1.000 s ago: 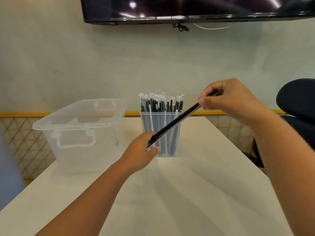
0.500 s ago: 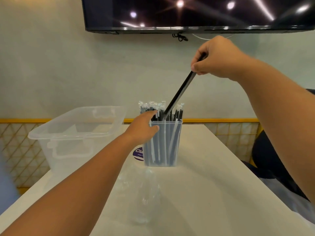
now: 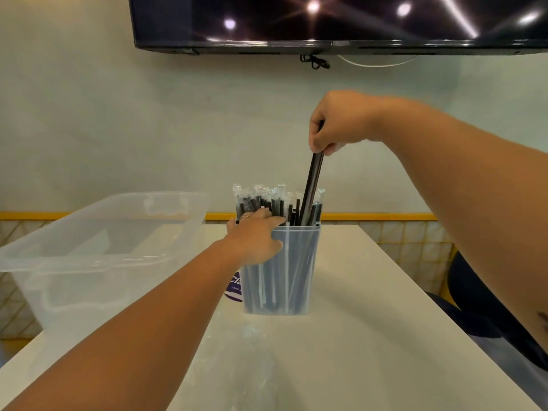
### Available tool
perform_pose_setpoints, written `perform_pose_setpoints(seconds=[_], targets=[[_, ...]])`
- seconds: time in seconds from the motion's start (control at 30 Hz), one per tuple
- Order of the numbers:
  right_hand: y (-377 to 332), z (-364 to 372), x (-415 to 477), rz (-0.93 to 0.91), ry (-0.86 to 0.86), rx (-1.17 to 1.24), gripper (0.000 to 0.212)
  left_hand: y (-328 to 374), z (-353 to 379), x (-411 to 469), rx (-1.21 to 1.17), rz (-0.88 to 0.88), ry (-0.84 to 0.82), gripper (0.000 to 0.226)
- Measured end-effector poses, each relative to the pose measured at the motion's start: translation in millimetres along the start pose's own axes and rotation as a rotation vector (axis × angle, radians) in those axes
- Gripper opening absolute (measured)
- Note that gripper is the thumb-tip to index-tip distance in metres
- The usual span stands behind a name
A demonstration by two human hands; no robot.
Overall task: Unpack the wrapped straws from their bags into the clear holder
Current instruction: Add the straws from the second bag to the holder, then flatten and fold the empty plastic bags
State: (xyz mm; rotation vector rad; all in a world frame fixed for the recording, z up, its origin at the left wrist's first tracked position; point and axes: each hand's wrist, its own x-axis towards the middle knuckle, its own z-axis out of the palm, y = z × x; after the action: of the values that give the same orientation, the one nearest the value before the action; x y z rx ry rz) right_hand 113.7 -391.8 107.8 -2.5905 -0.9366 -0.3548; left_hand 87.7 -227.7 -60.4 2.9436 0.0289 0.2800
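Room: pale wall at 12 o'clock, with a dark TV screen [image 3: 326, 19] mounted high on it and a short cable [image 3: 314, 62] hanging under its lower edge; a yellow trim strip [image 3: 370, 216] runs along the wall behind the table.
Surface: white table [image 3: 370, 351], running away from the person toward the wall.
Clear holder [image 3: 299, 271]: upright near the middle of the table, toward 12 o'clock from the person, and packed with wrapped straws [image 3: 261, 200] whose crimped clear ends stand above its rim.
Right hand [image 3: 335, 123]: raised above the holder at about 1 o'clock, fingers curled and clamped on the top end of a few dark straws [image 3: 312, 185]; these lean slightly, and their lower ends are already down inside the holder on its 3 o'clock side.
Left hand [image 3: 255, 235]: at the holder's rim on the 9 o'clock side, fingers laid over the rim among the straw tops and thumb pressed on the outer front wall, so it grips the rim; a ring [image 3: 245, 216] shows on one finger.
Purple sticker [image 3: 232, 287]: on the table, touching the holder's base at 9 o'clock, partly hidden by the forearm.
Clear storage bin [image 3: 89, 232]: at 9 o'clock of the holder, near but apart from it.
Dark chair [image 3: 474, 292]: off the table edge at 3 o'clock.
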Motion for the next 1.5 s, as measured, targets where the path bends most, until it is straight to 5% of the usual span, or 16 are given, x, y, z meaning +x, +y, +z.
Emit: perform_pose_setpoints(seconds=[0.23, 0.4, 0.67, 0.87, 1.13, 1.3, 1.5], targets=[[16, 75, 19, -0.001, -0.223, -0.157, 0.020, -9, 14, -1, -0.056, 0.045, 0.159, 0.054], [24, 125, 10, 0.003, -0.201, -0.347, 0.054, -15, 19, -6, -0.165, 0.105, 0.347, 0.045], [25, 143, -7, -0.006, -0.189, -0.316, 0.065, -17, 21, -41, -0.382, 0.122, 0.419, 0.034], [12, 162, -51, -0.108, 0.340, 0.137, 0.056, -24, 34, -92, -0.492, 0.034, 0.299, 0.035], [-23, 247, -156, 0.103, -0.028, 0.599, 0.038, -65, 82, -157, -0.469, -0.182, 0.149, 0.035], [-45, 273, -181, 0.234, -0.252, 0.483, 0.066, -63, 118, -179, -0.377, -0.338, -0.003, 0.050], [-42, 266, -175, 0.419, -0.285, 0.334, 0.072, -38, 123, -180, -0.192, -0.332, -0.191, 0.054]])
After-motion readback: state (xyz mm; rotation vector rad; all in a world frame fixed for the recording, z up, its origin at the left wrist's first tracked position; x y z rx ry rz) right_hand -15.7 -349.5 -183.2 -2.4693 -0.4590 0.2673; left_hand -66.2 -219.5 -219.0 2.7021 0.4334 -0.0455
